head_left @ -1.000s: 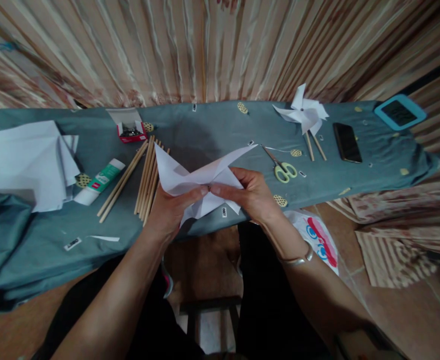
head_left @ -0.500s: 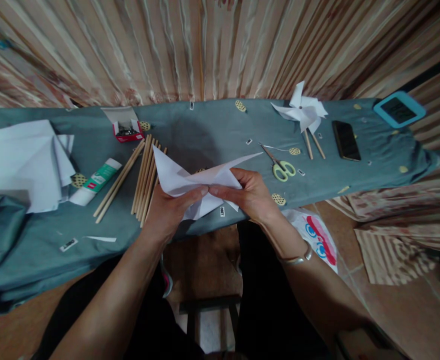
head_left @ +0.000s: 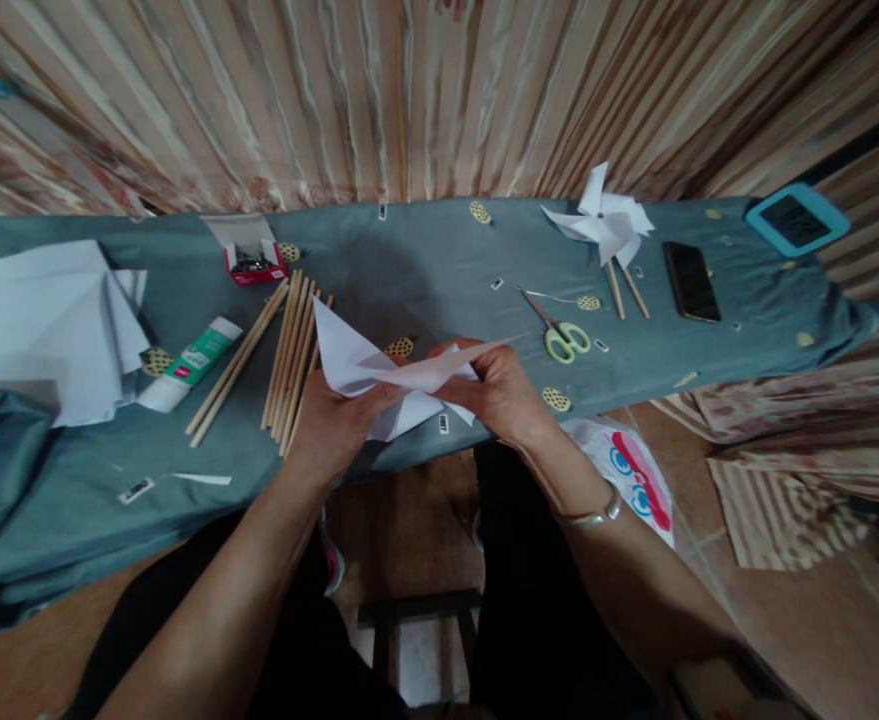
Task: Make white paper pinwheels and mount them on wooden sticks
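A partly folded white paper pinwheel [head_left: 424,372] is held over the front edge of the cloth-covered table. My left hand [head_left: 338,410] grips it from the left, its thumb pressed toward the middle and the other fingers hidden beneath. On the right side, my right hand [head_left: 503,385] is closed on the same paper, its fingers partly behind a raised blade. One pointed blade stands up beside my left hand. Close by on the left lie several wooden sticks [head_left: 289,350]. To the right rests a pair of green-handled scissors [head_left: 566,341].
At the left are a stack of white paper [head_left: 41,320], a glue stick [head_left: 195,362] and a red box of small metal pieces [head_left: 255,262]. A finished-looking pinwheel [head_left: 608,225], a phone [head_left: 692,281] and a blue-framed digital display [head_left: 799,218] sit at the right. Curtains hang behind.
My right hand's thumb has left the paper's middle, and the right blade has been folded over toward the centre. My left hand has stayed nearly in place.
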The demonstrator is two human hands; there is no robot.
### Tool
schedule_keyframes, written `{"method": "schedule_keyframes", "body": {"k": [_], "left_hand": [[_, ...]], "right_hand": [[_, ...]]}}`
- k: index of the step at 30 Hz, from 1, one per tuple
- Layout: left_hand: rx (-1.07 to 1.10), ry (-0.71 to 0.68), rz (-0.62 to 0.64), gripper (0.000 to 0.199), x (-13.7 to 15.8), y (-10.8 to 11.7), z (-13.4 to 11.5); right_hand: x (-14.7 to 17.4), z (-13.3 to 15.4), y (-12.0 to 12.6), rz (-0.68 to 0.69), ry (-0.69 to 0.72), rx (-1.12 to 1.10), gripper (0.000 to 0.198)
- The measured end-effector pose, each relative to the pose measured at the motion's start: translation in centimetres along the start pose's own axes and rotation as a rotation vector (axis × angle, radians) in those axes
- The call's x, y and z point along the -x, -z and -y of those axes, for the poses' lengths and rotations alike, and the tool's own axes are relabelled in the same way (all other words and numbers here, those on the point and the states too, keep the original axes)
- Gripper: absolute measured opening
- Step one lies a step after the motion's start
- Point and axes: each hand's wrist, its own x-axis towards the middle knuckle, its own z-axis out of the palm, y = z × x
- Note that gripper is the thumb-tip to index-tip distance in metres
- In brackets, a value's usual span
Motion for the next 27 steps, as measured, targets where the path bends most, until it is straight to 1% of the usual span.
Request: {"method": "schedule_keyframes", "body": {"k": [5, 9, 12, 14, 16, 19, 23, 27], "left_hand": [[-0.013, -0.002, 0.039, 0.016, 0.29, 0.07, -0.15], [-0.013, 0.021, 0.028, 0.015, 0.22, 0.13, -0.19], [-0.036, 0.021, 0.024, 0.016, 0.04, 0.03, -0.12], [-0.07, 0.004, -0.001, 0.018, -0.09, -0.06, 0.0], [-0.107, -0.018, -0.013, 0.022, -0.2, -0.13, 0.14], [-0.148, -0.036, 0.002, 0.025, -0.27, -0.18, 0.16], [-0.178, -0.02, 0.006, 0.027, -0.21, -0.28, -0.18], [-0.185, 0.028, -0.009, 0.03, -0.19, -0.4, -0.47]], "right_hand": [[-0.1, -0.01, -0.04, 0.008, -0.031, -0.043, 0.028], [-0.14, 0.16, -0.13, 0.008, -0.067, -0.062, 0.028], [-0.16, 0.3, -0.24, -0.014, -0.075, -0.072, 0.028], [-0.14, 0.4, -0.31, -0.02, -0.087, -0.076, 0.03], [-0.1, 0.47, -0.34, -0.006, -0.107, -0.08, 0.031], [-0.04, 0.41, -0.28, 0.019, -0.127, -0.084, 0.031], [-0.03, 0.15, -0.11, 0.03, -0.124, -0.089, 0.027], [-0.06, 0.07, -0.07, 0.029, -0.139, -0.143, 0.02]]}}
